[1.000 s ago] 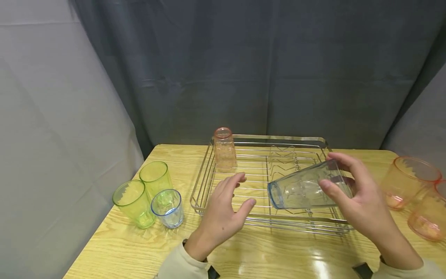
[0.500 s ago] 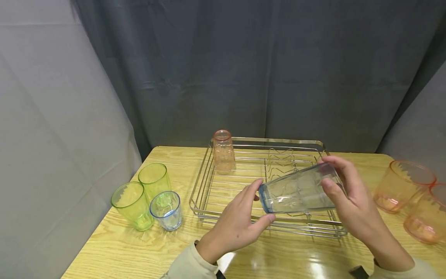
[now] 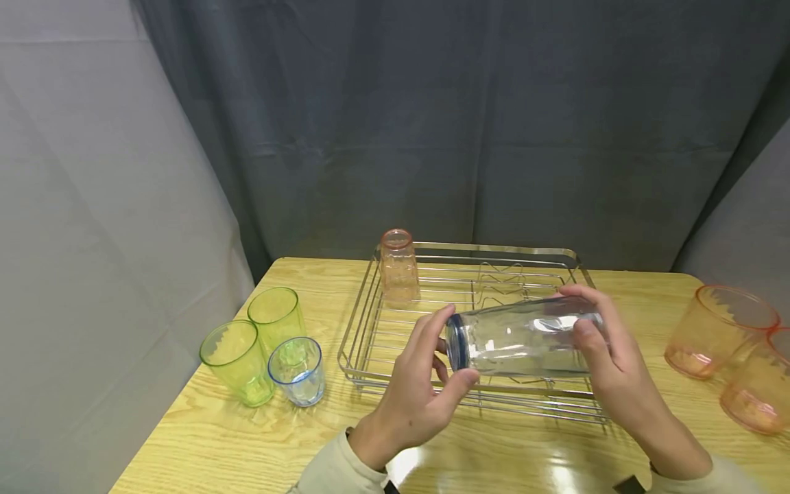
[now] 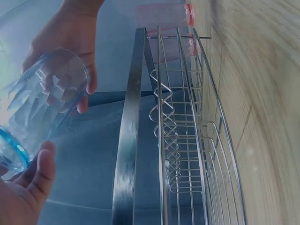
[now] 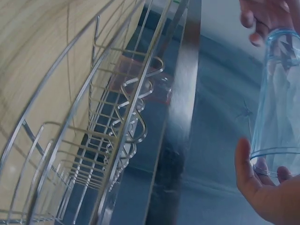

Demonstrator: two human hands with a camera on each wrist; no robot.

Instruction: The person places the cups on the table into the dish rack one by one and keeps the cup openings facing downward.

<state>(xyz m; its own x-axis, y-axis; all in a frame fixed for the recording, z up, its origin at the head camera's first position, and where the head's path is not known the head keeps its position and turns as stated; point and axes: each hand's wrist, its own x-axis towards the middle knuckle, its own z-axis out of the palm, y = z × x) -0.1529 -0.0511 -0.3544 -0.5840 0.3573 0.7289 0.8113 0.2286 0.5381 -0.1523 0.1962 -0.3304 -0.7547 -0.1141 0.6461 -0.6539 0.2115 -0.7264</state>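
A tall clear-blue drinking glass (image 3: 524,339) lies nearly level in the air over the front of a wire dish rack (image 3: 494,248). Its thick base points left and its wider mouth right. My left hand (image 3: 420,384) grips the base end between fingers and thumb. Around the mouth end, my right hand (image 3: 629,384) holds the glass, thumb on the near side. In the left wrist view both hands show on the glass (image 4: 47,93), apart from the metal rail. Upside down in the rack's back left corner stands a pale orange glass (image 3: 400,271).
Two green glasses (image 3: 237,363) and a short blue-rimmed glass (image 3: 299,370) stand upright left of the rack. On the right are two large orange glasses (image 3: 719,333). Zigzag wire holders (image 3: 501,271) rise in the rack's right part. A dark curtain (image 3: 370,137) hangs behind the table.
My left hand has moved right and taken hold of the glass's base. The glass has shifted slightly left and come closer to level, still in my right hand.
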